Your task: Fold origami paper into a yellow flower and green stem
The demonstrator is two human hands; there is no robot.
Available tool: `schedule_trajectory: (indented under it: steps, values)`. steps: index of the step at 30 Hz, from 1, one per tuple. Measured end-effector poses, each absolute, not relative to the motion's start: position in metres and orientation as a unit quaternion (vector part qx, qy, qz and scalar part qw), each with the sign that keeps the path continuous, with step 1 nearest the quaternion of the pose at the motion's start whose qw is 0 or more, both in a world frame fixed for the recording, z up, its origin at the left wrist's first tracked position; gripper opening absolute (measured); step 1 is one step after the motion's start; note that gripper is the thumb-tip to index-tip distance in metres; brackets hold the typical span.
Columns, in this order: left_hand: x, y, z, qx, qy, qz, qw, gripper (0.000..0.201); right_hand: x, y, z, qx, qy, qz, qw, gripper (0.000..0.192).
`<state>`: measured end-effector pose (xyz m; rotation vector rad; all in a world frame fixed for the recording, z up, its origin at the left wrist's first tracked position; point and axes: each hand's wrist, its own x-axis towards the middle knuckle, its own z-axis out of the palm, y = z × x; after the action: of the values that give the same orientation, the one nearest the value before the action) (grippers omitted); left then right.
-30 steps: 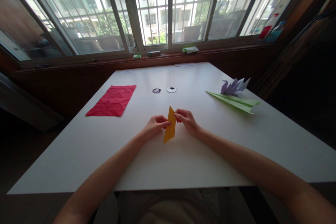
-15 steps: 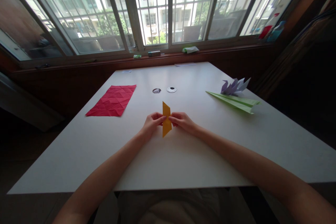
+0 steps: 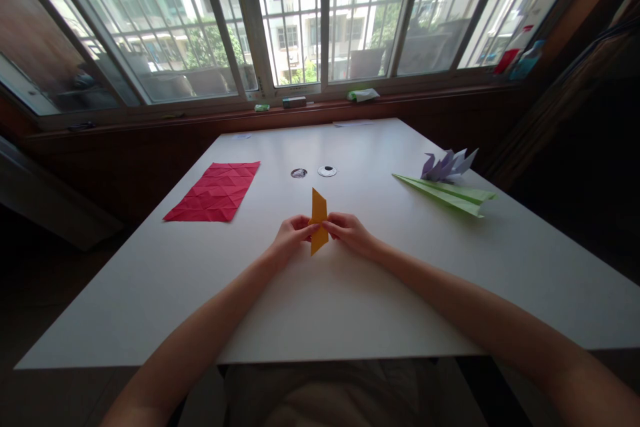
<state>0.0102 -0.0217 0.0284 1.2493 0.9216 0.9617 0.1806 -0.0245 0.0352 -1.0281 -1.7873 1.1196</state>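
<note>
The yellow paper [image 3: 319,221] stands on edge over the middle of the white table [image 3: 350,293], a narrow folded strip with slanted ends, its top corner pointing toward the far edge and its lower tip toward the near edge. It looks flat and creased lengthwise, one plain colour on the side that shows.

The left hand [image 3: 291,236] pinches it from the left, fingers curled shut on the strip's middle; the right hand [image 3: 351,233] pinches it from the right in the same way, so the fingertips of both meet at the paper. Both forearms reach in from the near edge.

Toward the left edge lies a red sheet [image 3: 214,191], flat and marked with a grid of creases, well apart from the hands. Past the paper, toward the far edge, two small round holes [image 3: 313,172] sit side by side in the tabletop. Near the right edge lies a long green fold [image 3: 445,193], pointed toward the middle, with a purple fold [image 3: 447,165] just behind it, touching or nearly so. Nothing lies between the hands and these things. Beyond the far edge runs a sill [image 3: 300,107] with a few small items under barred windows.
</note>
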Motion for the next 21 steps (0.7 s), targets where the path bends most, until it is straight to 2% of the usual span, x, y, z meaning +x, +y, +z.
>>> schedule_trajectory:
  steps: [6, 12, 21]
  values:
    - [0.0123, -0.0222, 0.0276, 0.512, 0.410, 0.465, 0.594, 0.026, 0.1821, -0.0223, 0.0290, -0.381, -0.729, 0.464, 0.327, 0.033]
    - [0.0143, -0.0204, 0.0244, 0.504, 0.406, 0.477, 0.594, 0.025, 0.1806, -0.0219, 0.0289, -0.396, -0.755, 0.413, 0.321, 0.030]
    - [0.0145, -0.0198, 0.0236, 0.485, 0.400, 0.508, 0.589, 0.024, 0.1827, -0.0199, 0.0273, -0.391, -0.749, 0.435, 0.311, 0.026]
